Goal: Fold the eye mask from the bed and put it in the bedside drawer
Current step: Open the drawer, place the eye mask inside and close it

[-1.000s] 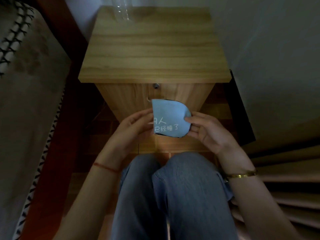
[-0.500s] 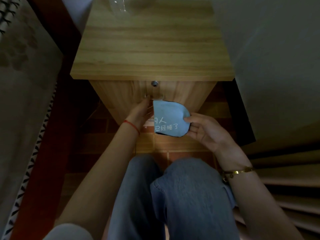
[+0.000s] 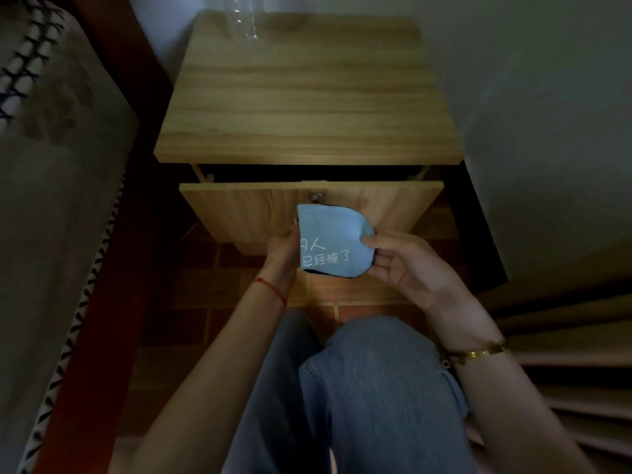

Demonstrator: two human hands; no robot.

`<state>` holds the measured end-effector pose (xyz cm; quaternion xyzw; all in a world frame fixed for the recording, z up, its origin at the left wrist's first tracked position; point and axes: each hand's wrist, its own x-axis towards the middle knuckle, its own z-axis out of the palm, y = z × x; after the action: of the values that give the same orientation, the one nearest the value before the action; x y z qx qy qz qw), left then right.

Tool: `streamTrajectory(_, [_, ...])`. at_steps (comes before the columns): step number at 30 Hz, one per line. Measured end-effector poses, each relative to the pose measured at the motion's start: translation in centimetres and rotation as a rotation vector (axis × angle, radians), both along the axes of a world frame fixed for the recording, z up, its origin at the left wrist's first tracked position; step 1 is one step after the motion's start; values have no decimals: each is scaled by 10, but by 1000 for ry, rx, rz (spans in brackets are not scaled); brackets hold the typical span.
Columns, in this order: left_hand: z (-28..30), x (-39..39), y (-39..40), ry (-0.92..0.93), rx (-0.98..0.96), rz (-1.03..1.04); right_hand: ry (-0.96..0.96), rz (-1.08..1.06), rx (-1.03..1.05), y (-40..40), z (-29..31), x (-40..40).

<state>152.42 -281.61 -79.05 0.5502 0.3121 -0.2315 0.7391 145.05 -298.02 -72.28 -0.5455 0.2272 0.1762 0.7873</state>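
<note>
The folded light blue eye mask, with white lettering and a dark edge, is pinched at its right edge by my right hand. It hangs in front of the wooden bedside cabinet. The top drawer is pulled out a little, with a dark slit showing under the cabinet top. A small metal knob sits on the drawer front just above the mask. My left hand is against the drawer front, with its fingertips hidden behind the mask.
The bed, with a patterned cover and a dark red frame, runs along the left. A clear plastic bottle stands at the back of the cabinet top. My knees in jeans are below my hands. A wall is on the right, with pleated fabric below it.
My left hand let go of the mask and reached to the drawer front. The drawer has slid out a little towards me. My right hand still holds the mask.
</note>
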Motion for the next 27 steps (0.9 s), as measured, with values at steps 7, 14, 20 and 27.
streamTrajectory(7, [-20,-42,6,-139,11,-9,-41,26,22,4,7,-16])
streamTrajectory(14, [-29,-76,6,-2,-14,63,-51,26,4,0,8,-24])
streamTrajectory(20, [-16,-85,13,-16,-23,-23,-45,32,15,1,7,-27])
streamTrajectory(27, [32,-93,37,-112,34,-232,-54,53,-11,-1,10,-26])
